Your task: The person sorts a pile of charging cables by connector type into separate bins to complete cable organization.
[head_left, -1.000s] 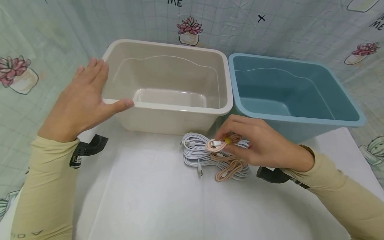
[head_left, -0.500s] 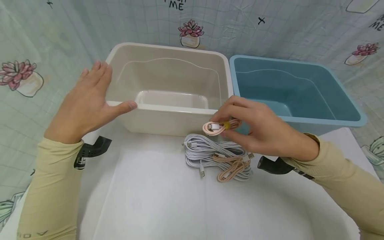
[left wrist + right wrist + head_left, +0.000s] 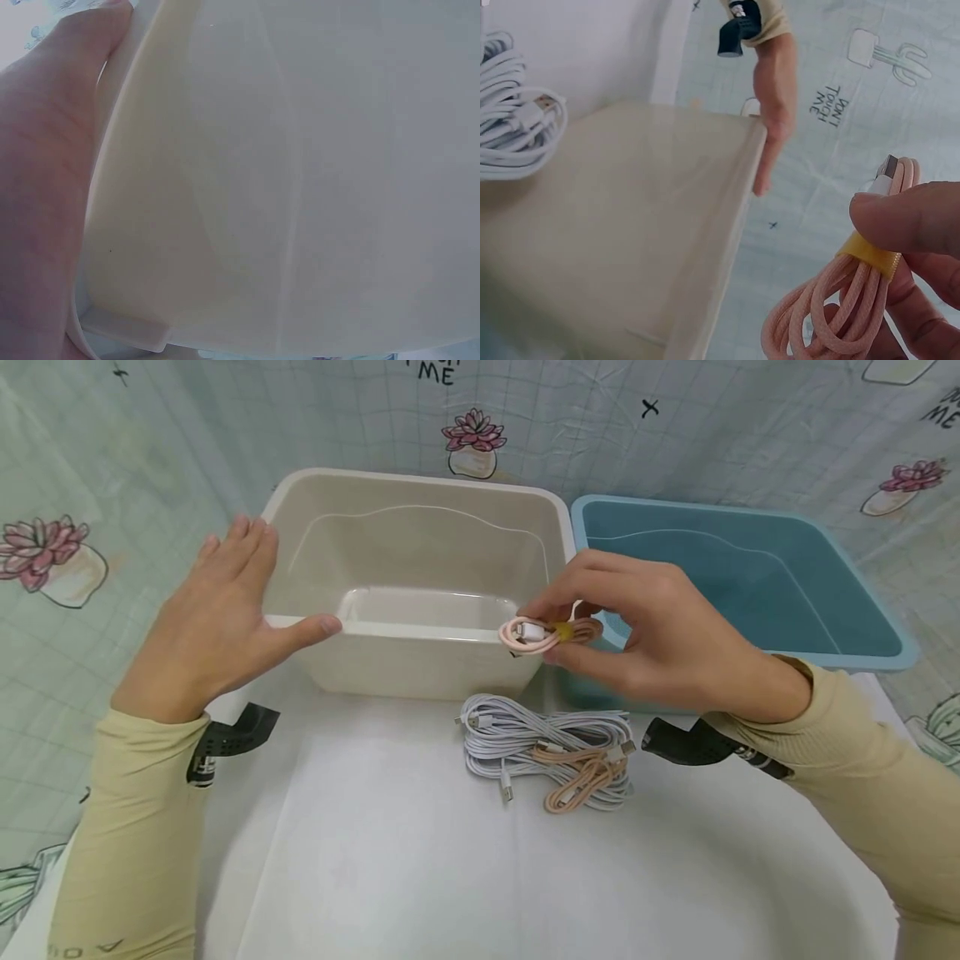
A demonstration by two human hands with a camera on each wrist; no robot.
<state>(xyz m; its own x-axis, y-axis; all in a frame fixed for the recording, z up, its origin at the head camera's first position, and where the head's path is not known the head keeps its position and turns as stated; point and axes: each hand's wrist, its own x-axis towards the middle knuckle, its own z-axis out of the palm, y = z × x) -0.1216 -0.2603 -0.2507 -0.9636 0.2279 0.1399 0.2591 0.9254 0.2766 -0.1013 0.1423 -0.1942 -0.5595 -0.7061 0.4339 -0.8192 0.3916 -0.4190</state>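
Note:
My right hand (image 3: 660,627) pinches a coiled pink charging cable (image 3: 525,635) between thumb and fingers, near the right front corner of the beige bin (image 3: 420,664). A yellow strap (image 3: 870,256) binds the coil, as the right wrist view shows. My left hand (image 3: 210,618) rests flat on the bin's left rim, fingers straight and thumb along the front edge. On the table below lies a heap of coiled white cables (image 3: 502,735), with another pink cable (image 3: 585,777) on top of it. In the left wrist view the bin's wall fills most of the picture.
A blue bin (image 3: 750,585) stands right of the beige one, close against it. Both stand at the back of a white-covered table (image 3: 390,843). A patterned curtain (image 3: 540,427) hangs directly behind them.
My right hand has lifted the pink cable off the heap and raised it to the height of the beige bin's front rim. My left hand stays on the bin's rim.

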